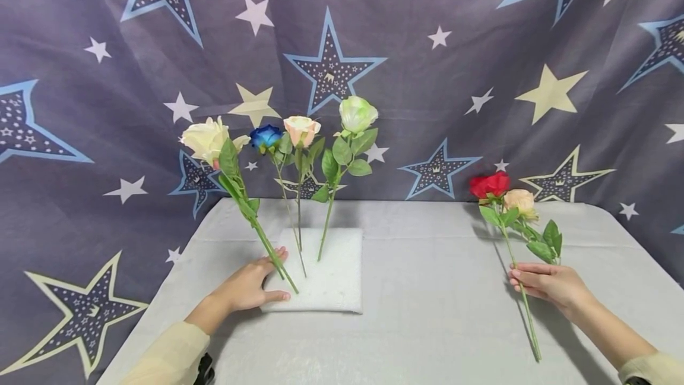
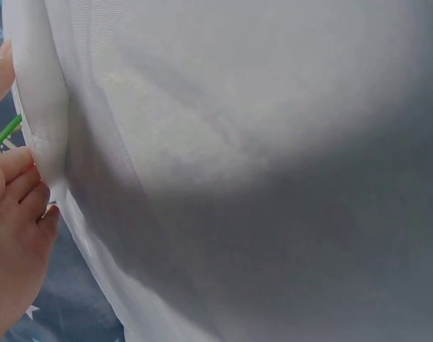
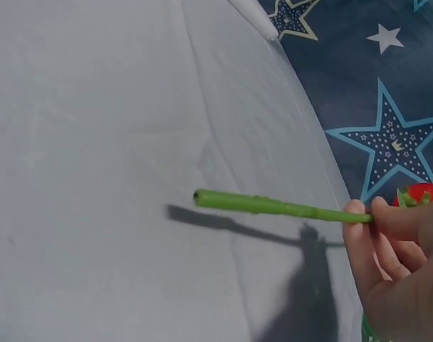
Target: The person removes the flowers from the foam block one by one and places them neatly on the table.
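My left hand rests at the left edge of a white foam block, thumb and fingers spread apart and touching it. Standing in the block are a cream flower leaning left, a blue rose, a pale pink rose and a green-white rose. At the right, my right hand pinches the green stem of a red rose between thumb and fingers. That stem is tilted, its cut end towards me, casting a shadow on the cloth.
A peach rose with green leaves lies behind the right hand, partly covered by the red rose. A pale grey cloth covers the table. Behind it hangs a dark curtain printed with stars.
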`<act>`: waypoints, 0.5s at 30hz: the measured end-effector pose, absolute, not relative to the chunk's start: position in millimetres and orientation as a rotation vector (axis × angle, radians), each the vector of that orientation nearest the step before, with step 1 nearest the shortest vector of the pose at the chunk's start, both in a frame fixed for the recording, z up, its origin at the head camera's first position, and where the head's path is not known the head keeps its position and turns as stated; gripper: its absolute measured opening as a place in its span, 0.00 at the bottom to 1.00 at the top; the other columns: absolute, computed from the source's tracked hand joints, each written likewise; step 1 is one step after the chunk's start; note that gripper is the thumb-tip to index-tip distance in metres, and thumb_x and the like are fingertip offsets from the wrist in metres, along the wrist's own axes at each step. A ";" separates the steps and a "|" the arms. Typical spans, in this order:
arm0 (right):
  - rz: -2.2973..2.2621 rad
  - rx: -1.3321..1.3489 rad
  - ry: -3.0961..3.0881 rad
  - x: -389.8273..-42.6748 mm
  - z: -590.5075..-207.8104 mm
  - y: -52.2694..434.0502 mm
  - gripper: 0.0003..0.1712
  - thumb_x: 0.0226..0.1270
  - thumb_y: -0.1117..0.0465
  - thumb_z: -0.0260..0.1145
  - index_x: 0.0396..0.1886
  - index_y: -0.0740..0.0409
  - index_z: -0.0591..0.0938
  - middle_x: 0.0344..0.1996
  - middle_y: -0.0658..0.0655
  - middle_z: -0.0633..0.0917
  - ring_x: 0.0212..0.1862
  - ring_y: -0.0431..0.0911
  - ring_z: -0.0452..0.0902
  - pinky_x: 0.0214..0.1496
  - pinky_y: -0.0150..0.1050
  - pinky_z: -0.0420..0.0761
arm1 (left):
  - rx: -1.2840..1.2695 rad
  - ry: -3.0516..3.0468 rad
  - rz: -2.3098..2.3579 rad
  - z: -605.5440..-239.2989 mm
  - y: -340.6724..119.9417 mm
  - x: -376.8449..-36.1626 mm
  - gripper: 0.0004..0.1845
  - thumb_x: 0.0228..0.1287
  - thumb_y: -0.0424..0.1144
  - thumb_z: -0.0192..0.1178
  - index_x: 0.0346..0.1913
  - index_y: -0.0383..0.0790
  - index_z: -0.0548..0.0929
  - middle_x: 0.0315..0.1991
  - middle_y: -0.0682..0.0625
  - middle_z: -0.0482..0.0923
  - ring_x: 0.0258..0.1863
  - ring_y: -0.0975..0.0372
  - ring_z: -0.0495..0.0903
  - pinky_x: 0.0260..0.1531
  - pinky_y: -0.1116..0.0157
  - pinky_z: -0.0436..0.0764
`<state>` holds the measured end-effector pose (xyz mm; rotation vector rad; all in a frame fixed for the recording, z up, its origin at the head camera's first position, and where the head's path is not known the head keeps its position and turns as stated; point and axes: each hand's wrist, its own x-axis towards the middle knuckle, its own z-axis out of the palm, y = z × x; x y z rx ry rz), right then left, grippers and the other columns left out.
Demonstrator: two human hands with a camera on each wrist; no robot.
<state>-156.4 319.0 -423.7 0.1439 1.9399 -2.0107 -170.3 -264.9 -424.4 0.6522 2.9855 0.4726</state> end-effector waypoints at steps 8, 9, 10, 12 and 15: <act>-1.898 0.224 2.101 -160.2 -422.4 325.3 0.11 0.64 0.70 0.64 0.31 0.48 0.84 0.27 0.44 0.89 0.31 0.36 0.87 0.40 0.31 0.88 | 0.633 2.975 0.454 -425.2 -265.9 -171.5 0.49 0.53 0.63 0.64 0.71 0.36 0.63 0.73 0.40 0.61 0.71 0.43 0.63 0.70 0.45 0.64; -1.897 0.239 2.105 -161.4 -422.6 326.1 0.11 0.63 0.70 0.64 0.31 0.49 0.84 0.27 0.44 0.89 0.31 0.36 0.87 0.40 0.31 0.88 | 0.634 2.976 0.456 -425.4 -266.0 -171.6 0.49 0.53 0.63 0.65 0.71 0.36 0.63 0.73 0.40 0.61 0.70 0.43 0.64 0.70 0.45 0.64; -1.894 0.238 2.111 -162.2 -423.0 327.1 0.11 0.63 0.70 0.64 0.31 0.49 0.85 0.26 0.44 0.89 0.30 0.37 0.86 0.40 0.31 0.88 | 0.643 2.976 0.459 -425.5 -266.2 -171.8 0.49 0.53 0.63 0.65 0.71 0.35 0.63 0.72 0.39 0.61 0.70 0.43 0.64 0.70 0.44 0.64; -1.892 0.250 2.116 -164.6 -424.3 329.9 0.11 0.63 0.70 0.64 0.29 0.48 0.85 0.25 0.44 0.89 0.30 0.36 0.86 0.39 0.31 0.88 | 0.645 2.971 0.477 -425.2 -266.2 -171.9 0.49 0.52 0.62 0.65 0.71 0.35 0.64 0.72 0.39 0.61 0.70 0.43 0.64 0.70 0.44 0.64; -1.904 0.259 2.088 -168.3 -426.4 335.9 0.14 0.63 0.71 0.64 0.26 0.46 0.85 0.25 0.43 0.89 0.29 0.36 0.86 0.39 0.31 0.88 | 0.661 2.970 0.485 -424.5 -266.6 -172.1 0.50 0.52 0.63 0.64 0.70 0.33 0.64 0.72 0.38 0.61 0.70 0.42 0.63 0.71 0.44 0.63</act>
